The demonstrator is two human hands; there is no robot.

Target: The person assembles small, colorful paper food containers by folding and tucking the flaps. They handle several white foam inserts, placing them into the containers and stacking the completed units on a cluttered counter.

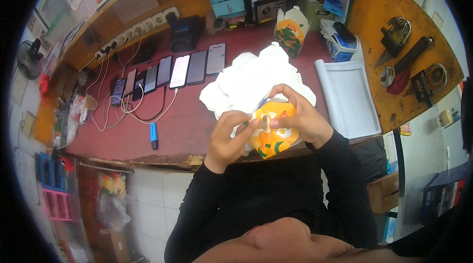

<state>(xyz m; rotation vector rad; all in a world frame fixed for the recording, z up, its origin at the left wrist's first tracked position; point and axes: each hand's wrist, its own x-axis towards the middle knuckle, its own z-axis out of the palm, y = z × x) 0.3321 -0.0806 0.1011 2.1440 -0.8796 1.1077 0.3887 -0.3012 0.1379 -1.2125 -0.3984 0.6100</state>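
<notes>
Between my hands, at the front edge of the red table, is a yellow printed paper food box (276, 137) with orange and green shapes, partly folded. My left hand (229, 137) pinches its upper left edge between thumb and fingers. On the other side, my right hand (303, 117) grips the box with the thumb on its front and the fingers behind. Just beyond lies a pile of flat white box blanks (246, 78), overlapping one another. A folded box (290, 31) with a green and orange print stands upright behind the pile.
Several phones (180, 72) with charging cables lie in a row at left. A blue highlighter (154, 136) rests near the front edge. An open notebook (347, 98) is at right, beside wall-hung tools (406, 61). A blue organizer (228, 4) stands at the back.
</notes>
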